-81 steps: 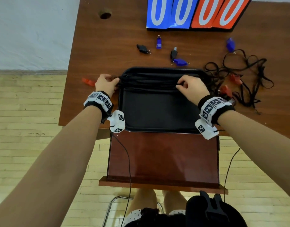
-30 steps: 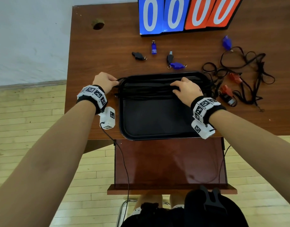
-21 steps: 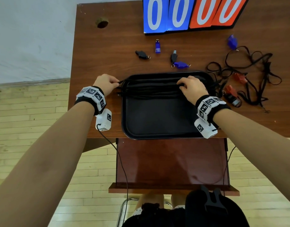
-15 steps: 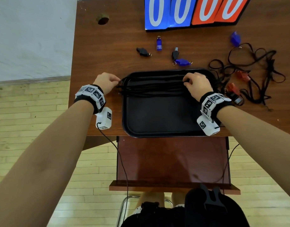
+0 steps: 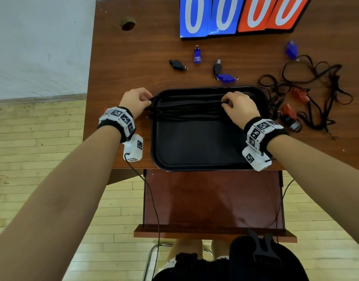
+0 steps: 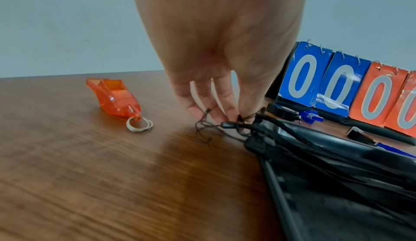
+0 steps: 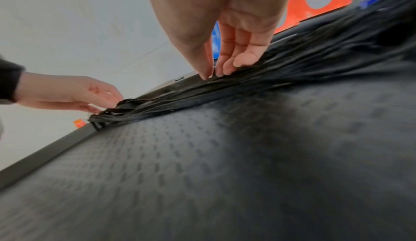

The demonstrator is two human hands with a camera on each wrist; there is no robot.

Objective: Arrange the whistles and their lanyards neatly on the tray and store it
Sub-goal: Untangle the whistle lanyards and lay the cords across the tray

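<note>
While our left hand (image 5: 137, 99) pinches the cord ends at the tray's (image 5: 194, 163) edge, our right hand (image 5: 240, 107) pinches the lanyards (image 5: 186, 110) stretched between them — some are laid straight. Whistles (image 5: 226, 77) beyond our fingers and tangled cords (image 5: 316, 94) on the bench (image 5: 134, 63) remain. Since earlier, our right hand slid outward.

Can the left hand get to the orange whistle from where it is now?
Probably yes. The orange whistle lies on bare table just beside the left hand, nothing between. But its fingers pinch the lanyard ends and must let go first.
</note>
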